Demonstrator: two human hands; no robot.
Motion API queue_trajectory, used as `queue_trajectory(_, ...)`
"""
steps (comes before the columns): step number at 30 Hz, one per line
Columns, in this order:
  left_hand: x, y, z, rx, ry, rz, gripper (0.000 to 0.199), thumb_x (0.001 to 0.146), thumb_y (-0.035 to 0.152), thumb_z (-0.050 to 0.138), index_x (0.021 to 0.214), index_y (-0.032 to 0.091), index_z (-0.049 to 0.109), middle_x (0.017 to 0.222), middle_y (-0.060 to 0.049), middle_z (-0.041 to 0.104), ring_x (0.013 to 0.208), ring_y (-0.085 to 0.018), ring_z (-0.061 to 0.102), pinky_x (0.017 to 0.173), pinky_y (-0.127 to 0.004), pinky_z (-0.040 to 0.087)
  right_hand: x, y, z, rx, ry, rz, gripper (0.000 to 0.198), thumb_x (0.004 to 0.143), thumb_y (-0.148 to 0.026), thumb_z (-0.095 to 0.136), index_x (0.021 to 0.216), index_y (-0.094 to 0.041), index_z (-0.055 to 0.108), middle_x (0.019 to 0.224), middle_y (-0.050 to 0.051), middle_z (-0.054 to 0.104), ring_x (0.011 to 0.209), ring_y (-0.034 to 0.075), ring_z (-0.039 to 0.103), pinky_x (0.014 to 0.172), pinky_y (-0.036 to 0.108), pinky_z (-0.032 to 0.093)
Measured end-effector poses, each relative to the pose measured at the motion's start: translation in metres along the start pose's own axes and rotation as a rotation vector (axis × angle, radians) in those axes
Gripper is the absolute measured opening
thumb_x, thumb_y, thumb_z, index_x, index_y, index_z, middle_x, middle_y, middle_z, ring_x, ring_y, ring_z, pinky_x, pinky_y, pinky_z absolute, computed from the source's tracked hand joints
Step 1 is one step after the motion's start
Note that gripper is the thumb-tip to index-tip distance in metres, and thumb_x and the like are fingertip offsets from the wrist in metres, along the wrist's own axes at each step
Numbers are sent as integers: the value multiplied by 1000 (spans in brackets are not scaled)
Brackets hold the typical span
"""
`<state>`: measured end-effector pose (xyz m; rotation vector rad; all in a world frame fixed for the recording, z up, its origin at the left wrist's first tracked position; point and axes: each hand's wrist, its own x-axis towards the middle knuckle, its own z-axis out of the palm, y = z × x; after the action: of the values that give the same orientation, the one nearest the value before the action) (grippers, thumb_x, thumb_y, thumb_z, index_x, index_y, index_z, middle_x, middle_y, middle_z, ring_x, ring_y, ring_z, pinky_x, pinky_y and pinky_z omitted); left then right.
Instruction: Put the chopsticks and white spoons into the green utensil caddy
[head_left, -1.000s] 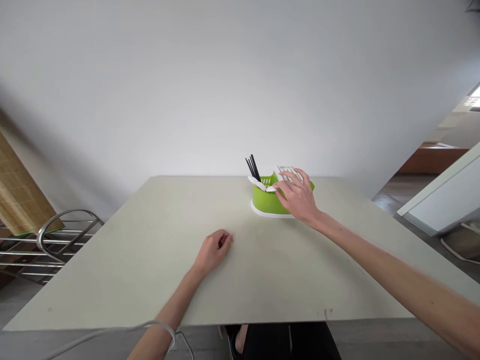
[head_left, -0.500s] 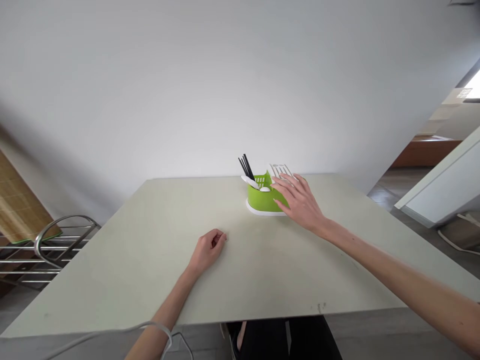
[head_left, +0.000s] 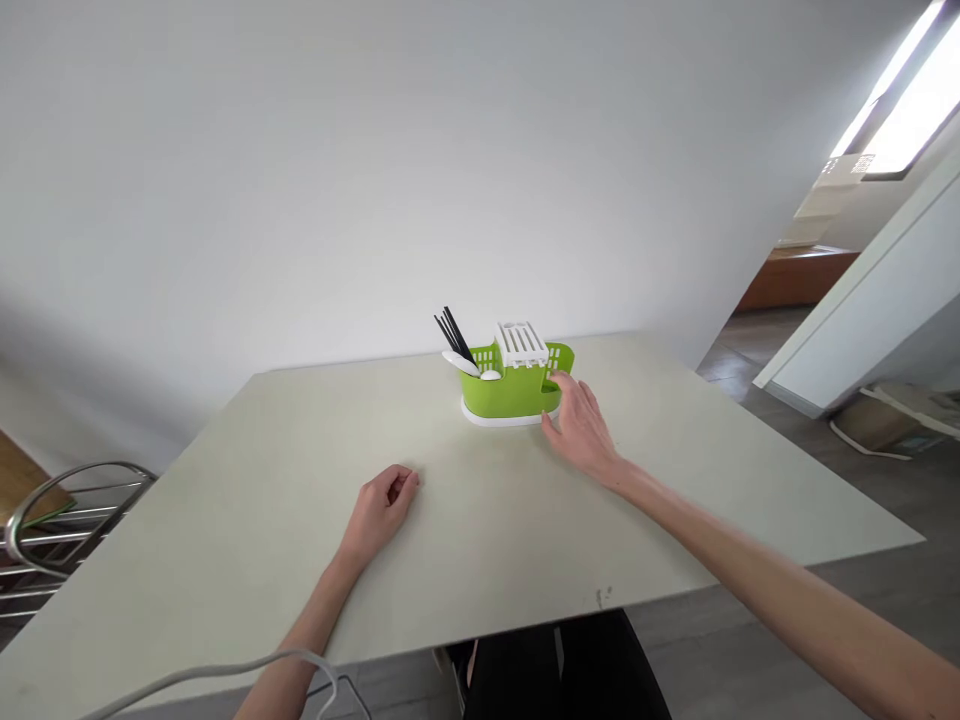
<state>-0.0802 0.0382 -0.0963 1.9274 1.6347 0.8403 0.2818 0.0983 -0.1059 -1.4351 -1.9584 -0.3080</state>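
A green utensil caddy [head_left: 510, 397] with a white base and a white slotted top [head_left: 522, 343] stands on the table near the wall. Black chopsticks [head_left: 454, 334] and a white spoon [head_left: 460, 363] lean out of its left side, and a second white rounded piece [head_left: 490, 375] shows beside them. My right hand [head_left: 583, 425] is at the caddy's right front end, thumb and fingers apart. Whether the fingertips touch it I cannot tell. My left hand [head_left: 381, 510] rests on the table, loosely curled, with nothing visible in it.
A pale table [head_left: 450, 540] runs up to the white wall [head_left: 420, 180]. On the left, below table level, is a metal rack [head_left: 82, 520]. A grey cable [head_left: 217, 668] crosses my left forearm. A white panel [head_left: 870, 260] stands to the right.
My right hand has moved down from in front of the slotted top to the caddy's lower right end, uncovering the top. My left hand stays curled on the table. The view has shifted right.
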Motion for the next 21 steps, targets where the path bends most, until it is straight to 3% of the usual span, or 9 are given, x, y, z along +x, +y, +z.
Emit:
queue_trajectory(6,1,2,0,12,8,-33,42,97,60,50,83,22,63,70,2,54,65,-16,42,62,-28,36,-16,12,23,-181,-152,-27,59,106,-28,39,160,-6,33,166,24,41,161,38,22,128,62,23)
queue_trajectory(15,2,1,-4,21,19,-65,44,97,61,49,84,22,65,69,2,53,65,-16,43,63,-28,37,-11,17,21,-292,-178,-24,58,111,-33,27,163,-8,38,161,24,48,157,36,32,126,59,24)
queue_trajectory(21,2,-2,-5,12,13,-70,45,98,62,49,84,22,64,69,2,53,65,-16,43,63,-28,37,-9,39,22,-324,-195,-8,60,110,-34,29,164,-9,35,161,23,49,156,35,33,126,58,26)
